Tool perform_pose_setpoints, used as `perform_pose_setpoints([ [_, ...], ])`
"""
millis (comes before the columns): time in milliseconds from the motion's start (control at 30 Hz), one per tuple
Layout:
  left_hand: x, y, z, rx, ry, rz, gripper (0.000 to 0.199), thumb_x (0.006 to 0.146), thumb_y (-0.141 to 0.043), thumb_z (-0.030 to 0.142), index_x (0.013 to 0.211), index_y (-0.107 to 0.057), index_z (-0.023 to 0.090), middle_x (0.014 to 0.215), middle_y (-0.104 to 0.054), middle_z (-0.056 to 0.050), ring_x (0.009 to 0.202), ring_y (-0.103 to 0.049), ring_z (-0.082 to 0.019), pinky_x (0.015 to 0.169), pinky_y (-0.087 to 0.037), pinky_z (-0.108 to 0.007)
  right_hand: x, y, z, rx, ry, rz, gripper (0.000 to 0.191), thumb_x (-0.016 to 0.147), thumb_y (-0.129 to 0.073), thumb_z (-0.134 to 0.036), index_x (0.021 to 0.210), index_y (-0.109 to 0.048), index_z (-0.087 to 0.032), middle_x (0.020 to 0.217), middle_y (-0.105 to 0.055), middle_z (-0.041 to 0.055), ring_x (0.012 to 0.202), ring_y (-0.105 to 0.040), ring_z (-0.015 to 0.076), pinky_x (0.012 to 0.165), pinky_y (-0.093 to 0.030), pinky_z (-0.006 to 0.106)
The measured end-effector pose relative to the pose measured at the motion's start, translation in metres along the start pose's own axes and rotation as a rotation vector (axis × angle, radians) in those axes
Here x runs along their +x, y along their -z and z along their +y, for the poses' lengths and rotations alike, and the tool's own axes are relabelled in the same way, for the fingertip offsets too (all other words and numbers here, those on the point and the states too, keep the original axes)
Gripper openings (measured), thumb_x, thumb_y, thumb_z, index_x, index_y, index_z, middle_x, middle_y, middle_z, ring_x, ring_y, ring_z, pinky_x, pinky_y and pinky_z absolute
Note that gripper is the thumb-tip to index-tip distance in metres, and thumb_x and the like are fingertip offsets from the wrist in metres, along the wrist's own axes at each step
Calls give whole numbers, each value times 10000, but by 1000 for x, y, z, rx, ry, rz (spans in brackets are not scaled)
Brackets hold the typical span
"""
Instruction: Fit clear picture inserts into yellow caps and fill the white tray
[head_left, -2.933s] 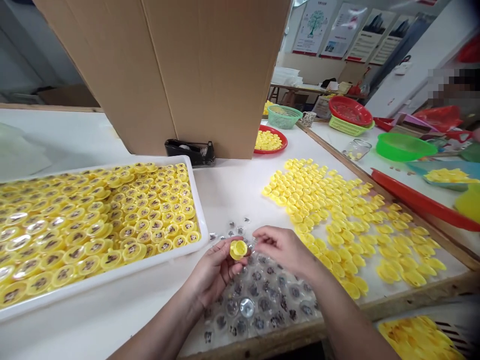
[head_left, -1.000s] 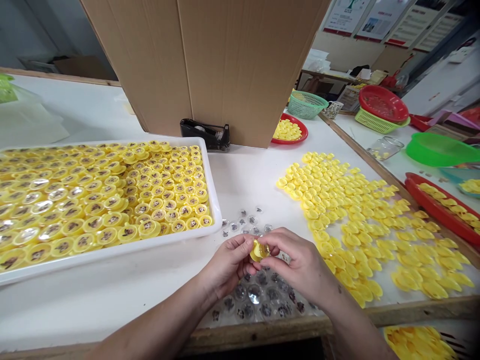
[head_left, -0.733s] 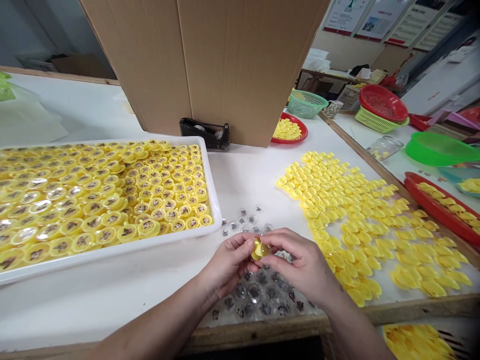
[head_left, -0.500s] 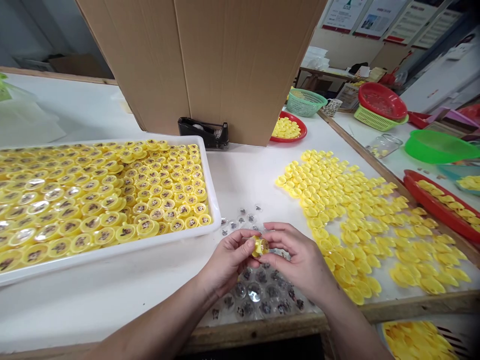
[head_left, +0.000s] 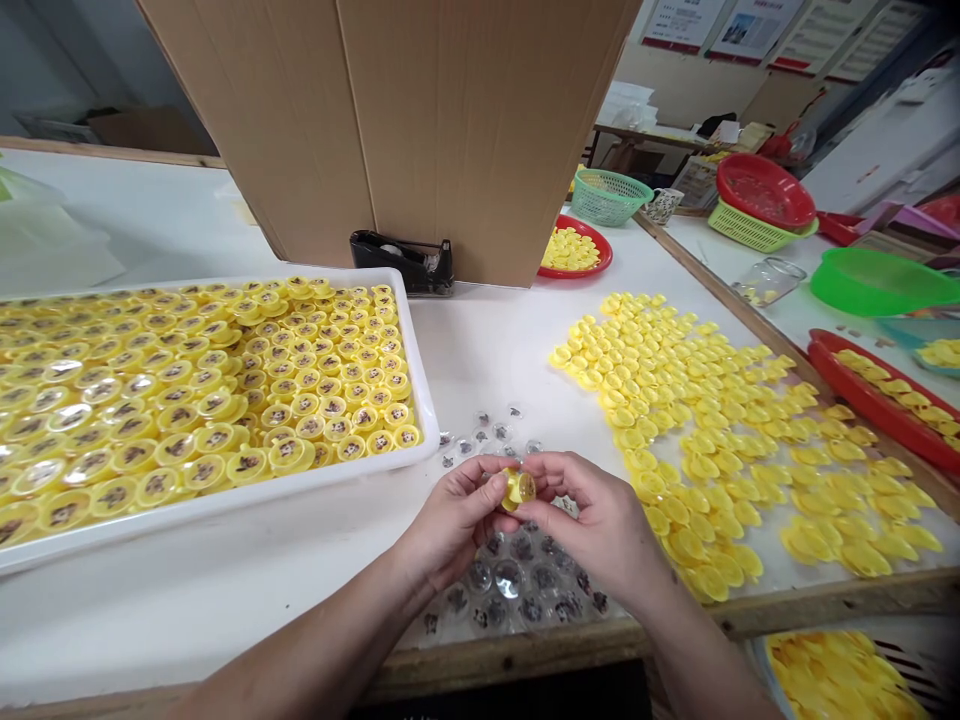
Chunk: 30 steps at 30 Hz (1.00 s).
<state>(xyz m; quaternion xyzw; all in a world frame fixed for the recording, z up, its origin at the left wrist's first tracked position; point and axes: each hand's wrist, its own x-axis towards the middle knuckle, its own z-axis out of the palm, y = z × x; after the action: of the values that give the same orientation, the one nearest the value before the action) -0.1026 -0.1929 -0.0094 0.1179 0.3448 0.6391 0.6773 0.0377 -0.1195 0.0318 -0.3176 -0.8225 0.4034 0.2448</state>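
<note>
At the near edge of the white worktop [head_left: 225, 620], the left hand [head_left: 454, 515] and right hand [head_left: 600, 525] meet above a clear blister sheet [head_left: 517, 580] printed with small dark figures. The fingers of both hands are closed: the left fingers [head_left: 480, 475] and right fingers [head_left: 551, 470] grip one yellow plastic cap [head_left: 518, 489] from opposite sides, just above the sheet. Small clear pieces [head_left: 480, 435] lie scattered just beyond the hands. To the left, a white tray [head_left: 225, 505] holds tightly packed yellow caps with clear domed tops [head_left: 225, 400]. To the right, loose yellow caps [head_left: 712, 430] are spread directly on the worktop, and a container of yellow pieces [head_left: 832, 675] sits beyond the near right edge. Farther off, a black tape dispenser [head_left: 401, 262] stands against a tall cardboard box [head_left: 375, 130], beside a red plate of yellow caps [head_left: 570, 250]. A green basket [head_left: 607, 197] lies beyond. A red tray [head_left: 862, 400] and a green bowl [head_left: 877, 280] sit far right.
</note>
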Motion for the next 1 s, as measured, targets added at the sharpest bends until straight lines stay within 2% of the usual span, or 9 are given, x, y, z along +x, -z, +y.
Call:
perform_pose_setpoints([
  [167,1,2,1,13,-7,0,336,703,-768,301,969,-646,135,826,-638,-36,645,-581,-82,578,-492,-169,1,-1,3,-81,75,54,224,743,-667,-119,945,-654,-215,1161,-588,70,783,-637,146,749,-551,309],
  [267,0,2,1,27,-10,-5,345,705,-767,294,984,-641,135,842,-645,-44,668,-588,-91,597,-493,-178,1,0,2,-87,99,38,248,759,-643,-100,972,-657,-228,1042,-631,46,801,-634,153,725,-545,292],
  [367,-1,1,0,31,-15,-2,350,700,-771,299,981,-643,134,848,-653,-50,694,-592,-102,609,-489,-185,-1,-1,1,-43,82,13,278,776,-612,-76,1000,-645,-237,911,-658,10,733,-639,135,669,-541,264],
  [533,-1,2,-1,32,-22,12,349,680,-785,310,960,-656,150,836,-655,-40,705,-592,-110,620,-487,-203,-4,-3,1,-25,85,30,254,781,-623,-94,999,-647,-223,905,-660,20,696,-639,131,640,-543,265],
  [700,-1,3,-1,29,-39,-5,338,668,-794,303,944,-669,154,825,-657,-41,718,-597,-118,632,-485,-217,-2,-3,-3,-154,208,58,248,799,-595,-82,1007,-644,-207,873,-651,40,738,-624,152,672,-532,298],
  [833,-1,4,-1,38,-45,-6,340,656,-799,307,937,-683,154,819,-652,-38,698,-593,-113,610,-480,-216,-4,-5,-4,-209,249,60,215,830,-566,-105,997,-631,-225,864,-642,35,761,-624,159,671,-535,298],
  [1000,0,7,0,76,-53,12,328,649,-804,304,928,-710,159,806,-665,-35,666,-590,-103,607,-475,-216,-9,-12,0,-352,308,60,240,872,-500,-102,1074,-594,-194,930,-622,87,840,-628,189,730,-536,309],
])
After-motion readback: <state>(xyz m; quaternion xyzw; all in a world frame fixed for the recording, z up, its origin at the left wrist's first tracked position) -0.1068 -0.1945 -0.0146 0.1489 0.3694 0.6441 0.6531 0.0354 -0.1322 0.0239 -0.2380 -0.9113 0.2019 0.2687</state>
